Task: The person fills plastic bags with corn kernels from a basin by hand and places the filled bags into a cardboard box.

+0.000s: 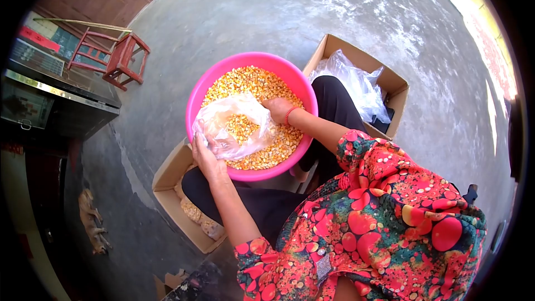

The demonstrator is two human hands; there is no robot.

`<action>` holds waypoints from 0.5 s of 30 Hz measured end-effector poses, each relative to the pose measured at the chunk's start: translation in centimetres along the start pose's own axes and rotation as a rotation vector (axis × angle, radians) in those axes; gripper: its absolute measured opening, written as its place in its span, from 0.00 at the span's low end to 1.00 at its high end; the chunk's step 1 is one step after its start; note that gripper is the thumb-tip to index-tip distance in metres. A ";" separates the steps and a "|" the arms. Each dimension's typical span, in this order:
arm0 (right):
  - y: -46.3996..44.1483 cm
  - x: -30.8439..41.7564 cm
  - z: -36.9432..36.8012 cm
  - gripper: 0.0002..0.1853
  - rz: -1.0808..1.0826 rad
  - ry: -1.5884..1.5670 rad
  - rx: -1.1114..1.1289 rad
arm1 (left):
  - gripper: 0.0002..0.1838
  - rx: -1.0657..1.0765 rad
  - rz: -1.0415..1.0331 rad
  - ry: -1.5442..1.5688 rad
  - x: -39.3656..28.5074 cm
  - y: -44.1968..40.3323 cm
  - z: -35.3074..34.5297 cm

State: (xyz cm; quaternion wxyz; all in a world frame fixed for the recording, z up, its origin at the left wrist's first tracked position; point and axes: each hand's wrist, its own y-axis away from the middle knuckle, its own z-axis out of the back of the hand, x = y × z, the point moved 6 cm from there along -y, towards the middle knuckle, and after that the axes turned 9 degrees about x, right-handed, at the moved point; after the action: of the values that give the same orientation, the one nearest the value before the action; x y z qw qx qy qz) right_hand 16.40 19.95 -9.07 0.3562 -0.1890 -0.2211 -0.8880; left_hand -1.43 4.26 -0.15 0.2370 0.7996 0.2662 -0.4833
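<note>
A pink basin [195, 100] full of yellow corn kernels [251, 81] stands before my knees. Inside it lies a clear plastic bag [214, 114], its mouth spread and some kernels in it. My left hand [206, 159] grips the bag's lower left side, over the basin's rim, with the thumb on the plastic. On the other side, my right hand [281, 110], with a red bracelet at the wrist, is curled down against the bag's right edge, low over the kernels. Its fingertips are hidden, so what they hold does not show.
At the right is a cardboard box [398, 86] with clear plastic [351, 81]. Another box [167, 175] by my left knee holds filled bags [192, 209]. A red wooden chair [120, 58], a dark cabinet [83, 100] and a lying animal [92, 220] are to the left.
</note>
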 end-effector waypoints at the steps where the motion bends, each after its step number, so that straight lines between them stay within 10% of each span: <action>1: 0.2 0.2 0.1 0.12 0.001 -0.001 0.003 | 0.15 -0.003 0.001 -0.001 -0.1 0.1 0.1; 10: -0.3 -1.4 0.0 0.14 -0.036 -0.183 -0.041 | 0.17 0.007 0.015 0.003 -0.5 0.3 -0.4; 13: -0.5 -2.5 0.5 0.16 -0.191 -0.769 0.034 | 0.17 0.020 0.010 0.000 -0.5 0.3 -0.2; 15: 0.1 -2.1 0.7 0.16 -0.262 -1.722 0.072 | 0.16 0.034 -0.017 0.011 -0.5 0.2 -0.1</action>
State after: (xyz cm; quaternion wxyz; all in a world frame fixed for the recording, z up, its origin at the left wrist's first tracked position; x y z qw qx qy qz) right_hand 18.05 21.44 -9.50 -0.0340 -0.7563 -0.4615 -0.4626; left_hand -1.39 4.11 0.34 0.2177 0.8041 0.2658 -0.4852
